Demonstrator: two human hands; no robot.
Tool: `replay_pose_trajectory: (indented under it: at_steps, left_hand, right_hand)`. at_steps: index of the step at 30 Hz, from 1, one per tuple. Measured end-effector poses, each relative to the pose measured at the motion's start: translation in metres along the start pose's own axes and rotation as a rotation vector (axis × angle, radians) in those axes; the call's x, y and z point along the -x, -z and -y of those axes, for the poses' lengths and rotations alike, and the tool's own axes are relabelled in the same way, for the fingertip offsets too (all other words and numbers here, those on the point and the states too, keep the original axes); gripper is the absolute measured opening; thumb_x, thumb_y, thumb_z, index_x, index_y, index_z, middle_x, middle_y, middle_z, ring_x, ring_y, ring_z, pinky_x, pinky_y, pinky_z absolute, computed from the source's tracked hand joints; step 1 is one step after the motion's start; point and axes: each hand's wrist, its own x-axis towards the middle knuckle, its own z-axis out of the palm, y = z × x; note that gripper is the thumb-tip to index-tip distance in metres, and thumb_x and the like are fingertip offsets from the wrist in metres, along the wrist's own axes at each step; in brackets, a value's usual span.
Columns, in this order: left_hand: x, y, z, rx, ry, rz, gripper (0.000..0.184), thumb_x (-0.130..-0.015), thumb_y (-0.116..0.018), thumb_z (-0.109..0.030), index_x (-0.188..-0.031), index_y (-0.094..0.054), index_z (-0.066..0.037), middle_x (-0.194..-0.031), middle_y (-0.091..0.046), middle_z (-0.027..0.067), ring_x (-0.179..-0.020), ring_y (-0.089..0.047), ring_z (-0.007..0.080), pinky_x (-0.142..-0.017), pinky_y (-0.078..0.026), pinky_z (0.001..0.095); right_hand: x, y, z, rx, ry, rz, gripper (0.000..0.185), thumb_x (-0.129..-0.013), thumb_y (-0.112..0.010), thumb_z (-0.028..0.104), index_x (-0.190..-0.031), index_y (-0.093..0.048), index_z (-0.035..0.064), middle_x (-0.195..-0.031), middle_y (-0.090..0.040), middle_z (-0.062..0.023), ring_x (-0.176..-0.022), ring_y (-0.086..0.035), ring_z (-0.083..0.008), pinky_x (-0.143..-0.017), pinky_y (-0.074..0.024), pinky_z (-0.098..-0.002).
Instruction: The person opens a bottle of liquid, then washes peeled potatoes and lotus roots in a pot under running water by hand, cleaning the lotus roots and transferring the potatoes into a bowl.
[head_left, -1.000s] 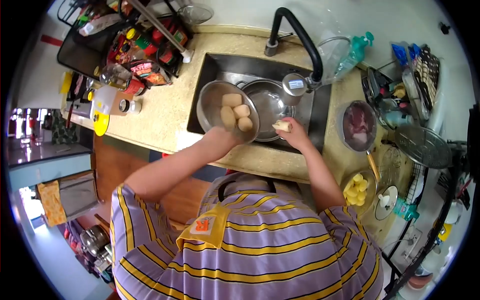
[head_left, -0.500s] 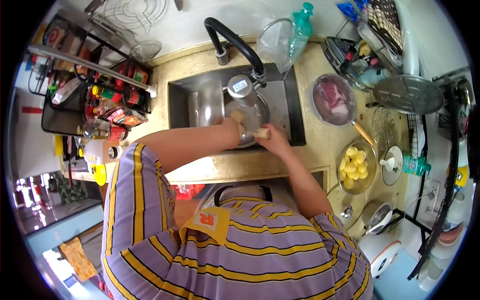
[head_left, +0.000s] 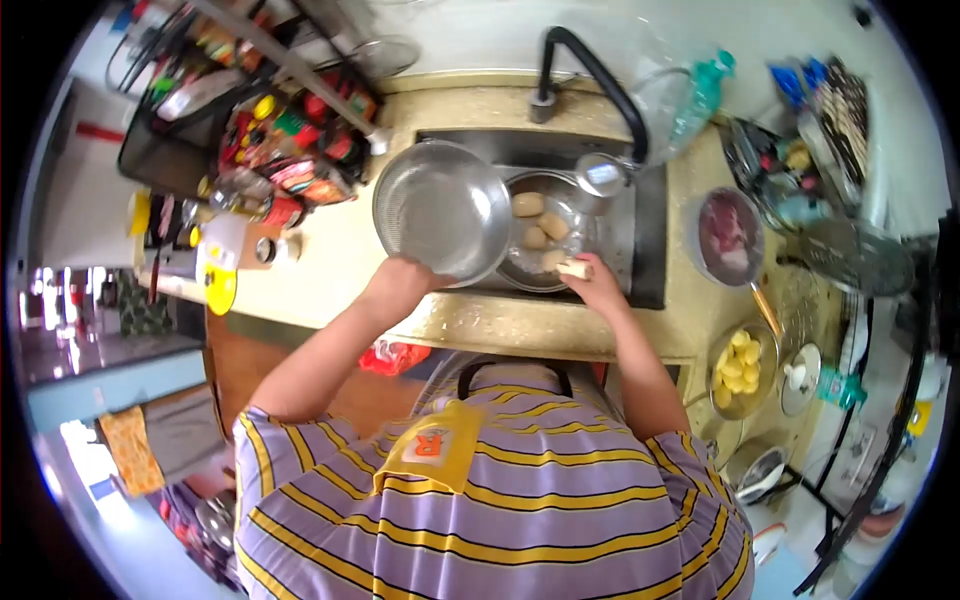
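My left hand (head_left: 398, 286) is closed on the near rim of a perforated metal colander (head_left: 440, 205), which is held over the sink's left edge, open side up. In my right hand (head_left: 600, 287) is a pale, stubby vegetable piece (head_left: 575, 268), gripped at the near right rim of a metal basin (head_left: 517, 277). Several beige vegetable pieces (head_left: 548, 226) lie inside the basin, which stands in the dark sink (head_left: 650, 240). Their exact kind is hard to make out. The colander covers part of the sink's left side.
Over the sink arches a black tap (head_left: 600, 75), with a silver cylinder (head_left: 600, 175) at its end. Rightward stand a pan of raw meat (head_left: 727, 232) and a bowl of peeled yellow potatoes (head_left: 738, 370). Sauce bottles and packets (head_left: 305, 175) crowd the left counter.
My left hand has left the basin and taken hold of the colander, now shifted leftward and raised over the sink's edge. My right hand still holds the pale piece. The view has shifted.
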Motion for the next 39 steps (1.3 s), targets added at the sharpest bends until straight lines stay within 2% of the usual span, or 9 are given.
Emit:
replay_pose_trajectory:
  at_steps: [4,9,12,19,26,30,33,34,39]
  left_hand:
    - [0.061,-0.045,-0.001,0.23,0.218,-0.443,0.049,-0.077,-0.056,-0.008,-0.123,-0.066,-0.02,-0.082,-0.067,0.0058,-0.073,-0.064,0.0254,-0.069,-0.052,0.0373]
    - [0.085,-0.075,-0.011,0.431,0.462,-0.667,0.052,-0.067,-0.058,0.005,-0.115,-0.07,-0.014,-0.074,-0.065,0.0108,-0.066,-0.063,0.0295,-0.059,-0.05,0.0395]
    - [0.068,-0.074,-0.028,0.555,0.359,-0.74,0.05,-0.068,-0.059,0.005,-0.113,-0.07,-0.013,-0.072,-0.063,0.0116,-0.065,-0.063,0.0305,-0.057,-0.05,0.0405]
    - [-0.038,-0.081,-0.076,0.584,-0.177,-0.596,0.042,-0.078,-0.056,-0.01,-0.118,-0.068,-0.016,-0.086,-0.069,0.0046,-0.081,-0.066,0.024,-0.076,-0.053,0.0353]
    - [-0.097,-0.072,-0.107,0.439,-0.367,-0.559,0.048,-0.077,-0.057,-0.011,-0.123,-0.064,-0.019,-0.089,-0.07,0.0012,-0.083,-0.066,0.0189,-0.079,-0.053,0.0326]
    - [-0.1,-0.078,-0.109,0.38,-0.38,-0.544,0.048,-0.077,-0.057,-0.012,-0.123,-0.064,-0.019,-0.089,-0.069,0.0005,-0.082,-0.066,0.0178,-0.077,-0.054,0.0315]
    - [-0.098,-0.082,-0.109,0.31,-0.395,-0.543,0.047,-0.077,-0.057,-0.013,-0.123,-0.064,-0.019,-0.088,-0.069,0.0003,-0.082,-0.065,0.0175,-0.076,-0.053,0.031]
    - [-0.097,-0.084,-0.109,0.281,-0.403,-0.549,0.046,-0.077,-0.057,-0.013,-0.123,-0.064,-0.019,-0.088,-0.068,0.0002,-0.082,-0.065,0.0174,-0.075,-0.053,0.0309]
    - [-0.09,-0.084,-0.111,0.257,-0.419,-0.616,0.037,-0.08,-0.055,-0.016,-0.116,-0.066,-0.018,-0.077,-0.063,-0.0014,-0.076,-0.062,0.0157,-0.071,-0.049,0.031]
  right_hand:
    - [-0.017,-0.016,0.015,0.051,-0.109,0.047,0.058,-0.083,-0.077,0.022,-0.128,-0.047,0.0029,-0.115,-0.063,-0.0134,-0.096,-0.063,-0.0199,-0.081,-0.0513,-0.0316]
    - [-0.028,-0.049,0.06,-0.063,-0.254,0.088,0.058,-0.084,-0.075,0.021,-0.131,-0.045,0.0044,-0.106,-0.063,-0.0082,-0.083,-0.062,-0.0133,-0.068,-0.0529,-0.027]
    - [-0.035,-0.042,0.058,-0.074,-0.307,0.056,0.059,-0.083,-0.076,0.019,-0.132,-0.044,0.0054,-0.106,-0.062,-0.0072,-0.082,-0.063,-0.0136,-0.067,-0.0537,-0.0272]
    - [-0.025,0.027,0.028,-0.292,-0.286,-0.333,0.052,-0.084,-0.071,0.012,-0.129,-0.045,0.0051,-0.115,-0.059,-0.0114,-0.08,-0.063,-0.0201,-0.068,-0.0554,-0.0321]
    - [0.035,0.079,0.054,0.474,0.202,-0.827,0.055,-0.077,-0.077,0.014,-0.125,-0.051,0.0089,-0.11,-0.056,-0.014,-0.104,-0.055,-0.0305,-0.094,-0.0444,-0.0383]
    - [0.053,0.077,0.085,0.283,0.231,-0.706,0.045,-0.078,-0.078,0.018,-0.116,-0.056,0.0088,-0.106,-0.058,-0.0123,-0.097,-0.058,-0.0256,-0.088,-0.0468,-0.038]
    - [0.053,0.059,0.115,-0.079,-0.007,-0.382,0.038,-0.08,-0.077,0.02,-0.11,-0.058,0.0064,-0.096,-0.063,-0.0095,-0.083,-0.06,-0.0186,-0.073,-0.0508,-0.0342]
    - [0.047,0.052,0.119,-0.033,-0.016,-0.27,0.034,-0.082,-0.074,0.023,-0.107,-0.059,0.0063,-0.089,-0.065,-0.0071,-0.071,-0.059,-0.013,-0.062,-0.0498,-0.0295]
    - [-0.017,0.016,0.092,0.246,-0.194,-0.033,0.036,-0.082,-0.068,0.035,-0.105,-0.063,0.008,-0.085,-0.069,-0.0113,-0.072,-0.066,-0.0207,-0.066,-0.0515,-0.0342]
